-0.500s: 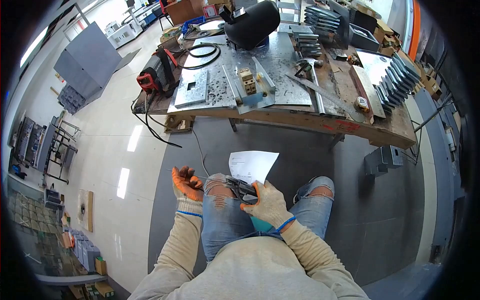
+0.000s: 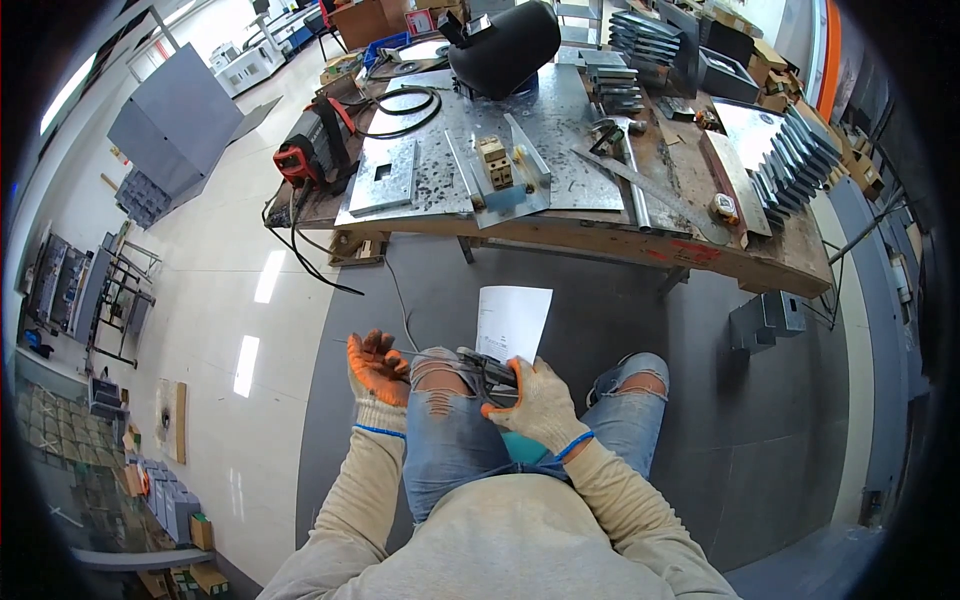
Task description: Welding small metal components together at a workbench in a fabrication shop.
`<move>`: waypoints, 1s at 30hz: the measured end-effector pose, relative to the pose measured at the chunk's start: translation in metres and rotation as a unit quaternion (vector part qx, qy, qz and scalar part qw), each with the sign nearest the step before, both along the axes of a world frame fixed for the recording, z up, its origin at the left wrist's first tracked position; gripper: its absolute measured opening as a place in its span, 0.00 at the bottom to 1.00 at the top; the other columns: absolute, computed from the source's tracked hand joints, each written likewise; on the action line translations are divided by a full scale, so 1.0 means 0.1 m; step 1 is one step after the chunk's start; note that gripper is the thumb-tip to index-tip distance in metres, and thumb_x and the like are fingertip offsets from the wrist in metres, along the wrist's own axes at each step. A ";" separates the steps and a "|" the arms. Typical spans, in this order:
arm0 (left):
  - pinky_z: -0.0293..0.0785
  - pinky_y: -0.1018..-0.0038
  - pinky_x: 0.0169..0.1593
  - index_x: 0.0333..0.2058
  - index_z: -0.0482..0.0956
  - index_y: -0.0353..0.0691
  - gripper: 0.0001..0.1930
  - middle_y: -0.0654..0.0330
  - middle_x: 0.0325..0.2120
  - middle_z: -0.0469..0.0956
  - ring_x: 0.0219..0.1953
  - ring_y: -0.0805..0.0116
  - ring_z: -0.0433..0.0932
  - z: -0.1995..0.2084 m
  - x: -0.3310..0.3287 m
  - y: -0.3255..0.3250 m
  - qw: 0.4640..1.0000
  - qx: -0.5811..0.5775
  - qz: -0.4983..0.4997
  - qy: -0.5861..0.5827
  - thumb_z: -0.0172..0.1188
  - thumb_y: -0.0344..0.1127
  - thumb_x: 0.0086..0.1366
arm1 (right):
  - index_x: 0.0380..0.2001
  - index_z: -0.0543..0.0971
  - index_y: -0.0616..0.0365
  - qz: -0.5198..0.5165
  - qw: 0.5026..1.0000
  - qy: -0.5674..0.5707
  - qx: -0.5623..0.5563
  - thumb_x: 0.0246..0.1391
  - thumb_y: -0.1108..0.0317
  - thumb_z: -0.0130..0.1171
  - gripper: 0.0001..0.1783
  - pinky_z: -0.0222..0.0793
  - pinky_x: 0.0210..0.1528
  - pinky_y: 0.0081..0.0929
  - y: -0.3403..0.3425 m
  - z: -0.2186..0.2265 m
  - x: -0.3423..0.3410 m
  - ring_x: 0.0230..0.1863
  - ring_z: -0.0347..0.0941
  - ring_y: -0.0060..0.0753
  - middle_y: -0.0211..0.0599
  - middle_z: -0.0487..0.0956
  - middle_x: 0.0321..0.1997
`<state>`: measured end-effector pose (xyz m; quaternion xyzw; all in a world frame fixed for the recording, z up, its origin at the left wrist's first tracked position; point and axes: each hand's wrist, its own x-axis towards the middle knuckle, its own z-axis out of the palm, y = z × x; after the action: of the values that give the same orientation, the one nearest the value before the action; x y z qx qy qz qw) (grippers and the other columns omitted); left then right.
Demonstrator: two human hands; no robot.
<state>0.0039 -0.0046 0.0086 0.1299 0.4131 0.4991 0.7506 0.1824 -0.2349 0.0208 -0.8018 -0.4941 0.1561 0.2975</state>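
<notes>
Right hand (image 2: 541, 402), gloved, clenched around a dark tool (image 2: 488, 374) above the gap between the knees. White sheet (image 2: 514, 322) juts up just beyond it; can't tell what holds it. Thin rod (image 2: 430, 354) runs left from the tool, past the left hand (image 2: 379, 372). That one's palm up, fingers curled; can't tell if it grips the rod. Jeans (image 2: 447, 455) under both. Past the knees: bench (image 2: 590, 238) with tan block (image 2: 495, 163), hammer (image 2: 634, 168), tape measure (image 2: 723, 208), red-black machine (image 2: 316, 142), black helmet (image 2: 507, 52) at back. Far left: grey panel (image 2: 172, 122).
</notes>
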 end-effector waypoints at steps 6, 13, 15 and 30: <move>0.55 0.79 0.19 0.36 0.89 0.52 0.20 0.65 0.31 0.85 0.17 0.78 0.66 0.09 0.00 0.05 0.999 0.026 -0.032 -0.014 0.62 0.61 0.73 | 0.57 0.76 0.58 0.002 0.999 0.035 -0.038 0.43 0.44 0.81 0.44 0.79 0.45 0.37 -0.01 0.03 0.02 0.43 0.80 0.47 0.45 0.79 0.48; 0.56 0.77 0.19 0.37 0.89 0.52 0.21 0.64 0.33 0.87 0.17 0.76 0.70 0.23 -0.05 0.09 0.995 0.085 -0.059 0.009 0.60 0.61 0.75 | 0.57 0.77 0.58 0.011 0.996 0.037 -0.075 0.43 0.42 0.80 0.44 0.79 0.44 0.37 0.00 0.10 0.02 0.42 0.80 0.47 0.46 0.79 0.48; 0.56 0.77 0.19 0.37 0.89 0.51 0.21 0.64 0.33 0.87 0.17 0.75 0.71 0.26 -0.05 0.07 0.993 0.101 -0.056 0.020 0.60 0.61 0.75 | 0.56 0.77 0.58 0.012 0.995 0.036 -0.090 0.43 0.42 0.80 0.44 0.79 0.44 0.37 0.00 0.10 0.02 0.42 0.80 0.46 0.46 0.79 0.47; 0.58 0.76 0.19 0.38 0.89 0.51 0.21 0.63 0.32 0.87 0.17 0.75 0.71 0.08 -0.07 0.12 0.997 0.054 -0.056 0.007 0.60 0.60 0.75 | 0.54 0.78 0.59 0.015 0.997 0.003 -0.074 0.43 0.43 0.80 0.41 0.78 0.39 0.36 -0.02 0.05 0.01 0.37 0.79 0.44 0.44 0.79 0.45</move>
<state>-0.0033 0.0076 0.0170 0.1964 0.3827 0.4774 0.7662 0.1837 -0.2373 0.0255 -0.8137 -0.4921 0.1990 0.2369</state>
